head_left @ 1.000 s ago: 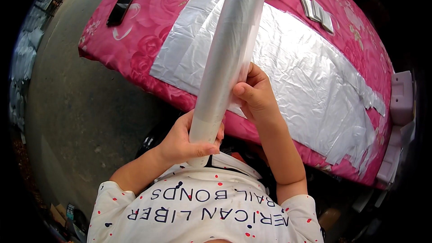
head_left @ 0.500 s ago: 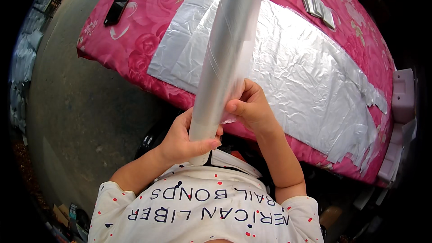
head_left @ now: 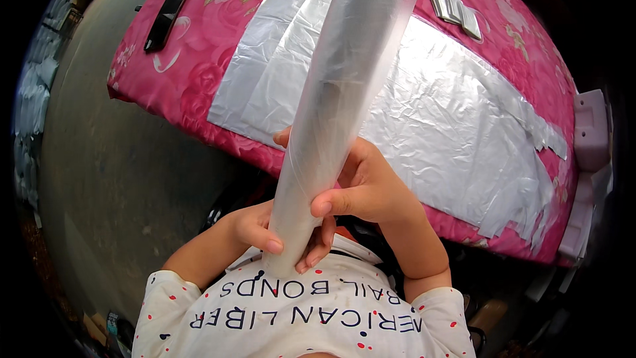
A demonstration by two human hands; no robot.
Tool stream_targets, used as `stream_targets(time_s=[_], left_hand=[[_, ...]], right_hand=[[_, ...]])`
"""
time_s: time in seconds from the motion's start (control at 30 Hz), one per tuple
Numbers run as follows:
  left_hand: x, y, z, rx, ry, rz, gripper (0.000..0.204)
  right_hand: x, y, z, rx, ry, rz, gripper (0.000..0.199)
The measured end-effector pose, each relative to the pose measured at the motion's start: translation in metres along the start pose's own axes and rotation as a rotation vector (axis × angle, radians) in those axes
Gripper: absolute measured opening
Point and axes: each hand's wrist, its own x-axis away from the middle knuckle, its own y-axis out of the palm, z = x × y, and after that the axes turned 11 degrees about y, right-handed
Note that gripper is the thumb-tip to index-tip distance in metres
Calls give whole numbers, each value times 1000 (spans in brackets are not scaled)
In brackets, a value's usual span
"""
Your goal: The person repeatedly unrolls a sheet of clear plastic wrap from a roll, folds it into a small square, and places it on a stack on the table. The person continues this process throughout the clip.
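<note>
A long roll of clear plastic film slants up and away from my body, its far end cut off by the top of the view. My left hand is wrapped round its near end, close to my shirt, with the thumb on top and fingertips showing beneath. Farther up, my right hand grips the roll from the right side, its thumb against the film and a fingertip showing past the left edge. Beyond the roll, flat silvery plastic sheets lie overlapped on the table, torn into strips at their right end.
A pink floral cloth covers the table. On it lie a black phone at the far left and a few folded silvery packets at the far right. Pale pink plastic bins stand off the right edge. Grey floor runs along the left.
The roll has come lower and nearer my body, its top leaning farther right. My right hand has gone from pinching the film's loose edge to reaching round the roll.
</note>
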Motion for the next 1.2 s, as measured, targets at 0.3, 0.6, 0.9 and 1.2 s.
stream_targets(time_s=[0.3, 0.6, 0.9, 1.2], left_hand=[[-14, -18, -1, -618, 212, 518, 95], [22, -19, 4, -746, -152, 632, 62], [63, -20, -19, -1030, -176, 709, 62], [64, -18, -18, -1066, -292, 791, 38]], right_hand=[[13, 1, 40, 635, 11, 479, 54], [41, -27, 22, 706, 211, 413, 55], [35, -111, -24, 441, 209, 786, 36], [-10, -135, -46, 510, 211, 655, 32]])
